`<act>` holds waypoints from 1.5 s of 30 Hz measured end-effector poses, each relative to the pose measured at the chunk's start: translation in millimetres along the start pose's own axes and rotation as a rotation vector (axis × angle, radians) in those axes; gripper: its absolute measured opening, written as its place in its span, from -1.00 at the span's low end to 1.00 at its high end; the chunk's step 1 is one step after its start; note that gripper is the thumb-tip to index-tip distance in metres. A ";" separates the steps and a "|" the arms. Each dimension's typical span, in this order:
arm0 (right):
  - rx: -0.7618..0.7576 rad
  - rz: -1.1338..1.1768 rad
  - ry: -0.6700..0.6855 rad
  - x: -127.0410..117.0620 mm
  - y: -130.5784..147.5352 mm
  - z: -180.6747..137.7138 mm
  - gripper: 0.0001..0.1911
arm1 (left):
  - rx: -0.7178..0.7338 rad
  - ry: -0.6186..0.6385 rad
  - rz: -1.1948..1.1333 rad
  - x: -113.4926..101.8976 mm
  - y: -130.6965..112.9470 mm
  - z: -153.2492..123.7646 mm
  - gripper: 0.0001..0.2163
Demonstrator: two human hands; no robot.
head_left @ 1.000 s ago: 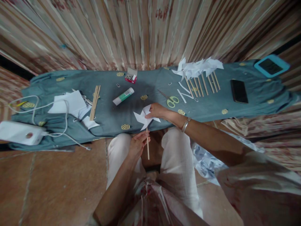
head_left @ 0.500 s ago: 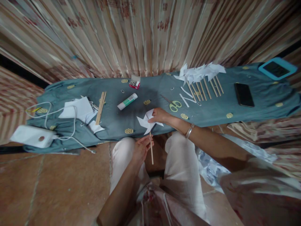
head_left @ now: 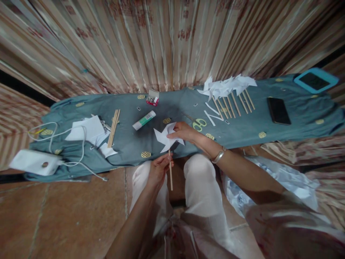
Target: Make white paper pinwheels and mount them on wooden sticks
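A white paper pinwheel (head_left: pixel 162 136) on a thin wooden stick (head_left: pixel 171 176) is held over the front edge of the cloth-covered table. My left hand (head_left: pixel 159 167) is closed round the stick just below the paper blades. With its fingers at the middle of the pinwheel, my right hand (head_left: pixel 183 131) grips the paper from the right side; its fingertips are partly hidden. Beyond the hands lie a glue stick (head_left: pixel 144 120) and green-handled scissors (head_left: pixel 199 125). A small red box of metal pins (head_left: pixel 152 99) stands open at the back.
Several finished pinwheels (head_left: pixel 229 87) lie in a row at back right, by paper strips (head_left: pixel 210 117). A phone (head_left: pixel 279 110) and a blue-framed tablet (head_left: pixel 316 81) are farther right. Paper sheets (head_left: pixel 87 130), loose sticks (head_left: pixel 114 128) and a corded white power bank (head_left: pixel 35 162) lie left.
The view has shifted slightly. Both hands keep their hold on the pinwheel, whose blades now face a little more upward and lie flatter.
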State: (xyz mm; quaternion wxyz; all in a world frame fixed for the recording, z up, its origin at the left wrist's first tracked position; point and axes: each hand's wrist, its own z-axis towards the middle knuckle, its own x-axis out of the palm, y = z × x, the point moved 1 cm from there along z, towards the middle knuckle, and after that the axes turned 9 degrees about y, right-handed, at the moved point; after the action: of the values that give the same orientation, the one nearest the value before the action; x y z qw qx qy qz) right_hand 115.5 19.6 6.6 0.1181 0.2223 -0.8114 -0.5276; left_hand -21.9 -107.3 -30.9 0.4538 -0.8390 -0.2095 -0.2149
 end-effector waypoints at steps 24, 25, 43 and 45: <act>-0.224 0.387 -0.108 -21.2 -0.2 21.7 -0.60 | 0.149 -0.026 0.195 18.0 -35.1 44.0 -0.58; -0.240 0.395 -0.125 -23.7 -0.6 22.2 -0.59 | 0.153 -0.012 0.211 19.7 -36.1 46.2 -0.59; -0.361 0.573 -0.240 -37.9 -9.7 38.3 -0.57 | 0.218 0.088 0.346 27.3 -50.0 85.5 -0.71; -0.361 0.597 -0.241 -36.3 -9.0 41.1 -0.57 | 0.231 0.081 0.367 25.4 -51.1 87.5 -0.71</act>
State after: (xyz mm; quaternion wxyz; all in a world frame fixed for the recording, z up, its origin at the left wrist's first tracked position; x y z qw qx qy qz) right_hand 131.7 67.1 -17.2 0.2076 -0.1126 -0.7425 -0.6268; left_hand -14.0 -3.2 -26.0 0.5864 -0.7963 -0.0581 -0.1368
